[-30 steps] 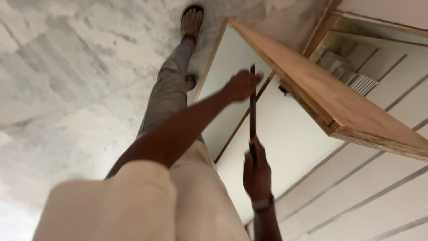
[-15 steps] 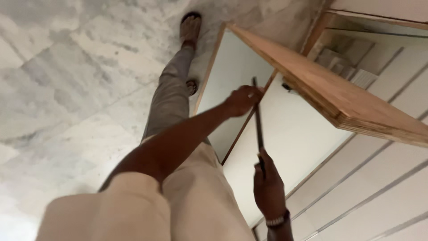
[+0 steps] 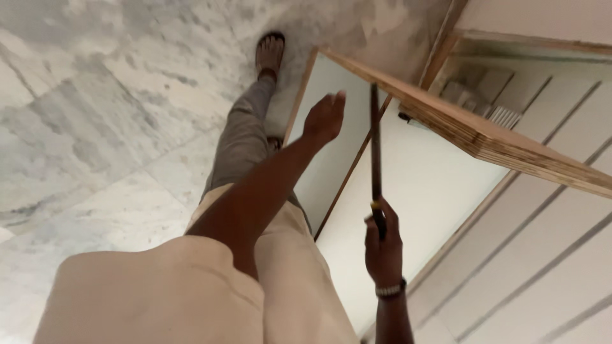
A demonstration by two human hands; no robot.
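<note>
My right hand (image 3: 384, 247), with a bracelet on the wrist, grips the handle of a long dark rod-like tool (image 3: 375, 150). The tool points up along the edge of a white door panel (image 3: 331, 159). My left hand (image 3: 325, 118) reaches forward with its fingers apart, just left of the tool's upper end and in front of the white panel. It holds nothing. Whether it touches the panel I cannot tell.
An open door with a thick plywood edge (image 3: 484, 137) juts out at the right, above a grooved white surface (image 3: 542, 255). Behind it is a dim cabinet interior (image 3: 491, 95). Below lie a marble floor (image 3: 95, 114), my grey trouser leg (image 3: 245, 140) and sandalled foot (image 3: 269, 51).
My left hand was at the tool's upper end and has moved left, off it. My right hand still holds the tool upright.
</note>
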